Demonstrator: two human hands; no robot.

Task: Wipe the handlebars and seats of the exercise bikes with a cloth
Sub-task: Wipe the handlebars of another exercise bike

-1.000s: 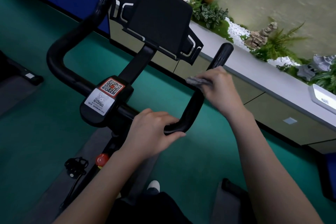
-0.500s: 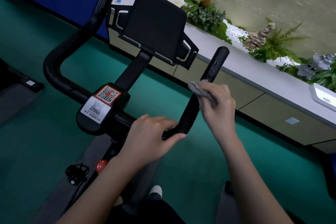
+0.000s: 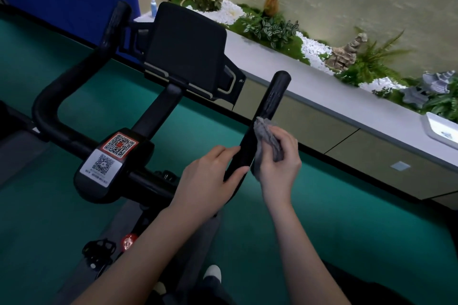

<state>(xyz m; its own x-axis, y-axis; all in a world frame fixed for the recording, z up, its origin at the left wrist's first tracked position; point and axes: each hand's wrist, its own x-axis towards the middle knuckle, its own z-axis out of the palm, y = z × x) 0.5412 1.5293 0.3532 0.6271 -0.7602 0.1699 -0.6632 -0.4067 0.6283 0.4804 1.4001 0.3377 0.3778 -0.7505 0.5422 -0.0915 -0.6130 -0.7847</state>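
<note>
The exercise bike's black handlebar (image 3: 271, 101) curves across the view, with a right horn pointing up and away. My right hand (image 3: 280, 158) grips a grey cloth (image 3: 266, 138) and presses it against the right side of that horn, about halfway down. My left hand (image 3: 208, 178) wraps around the bend at the base of the same horn, fingers curled over it. The left horn (image 3: 74, 74) is untouched. A black tablet holder (image 3: 186, 54) stands above the stem, which carries QR stickers (image 3: 111, 153). The seat is out of view.
A long grey counter (image 3: 322, 96) with plants, white pebbles and rock ornaments runs along the right. A small spray bottle (image 3: 153, 5) stands at its far end. A white tray (image 3: 441, 129) sits at right. Green floor surrounds the bike; a pedal (image 3: 99, 250) and red knob (image 3: 128, 240) lie below.
My right hand has slid the cloth down the right horn from near its upper part toward the bend. My left hand has kept its hold at the bend.
</note>
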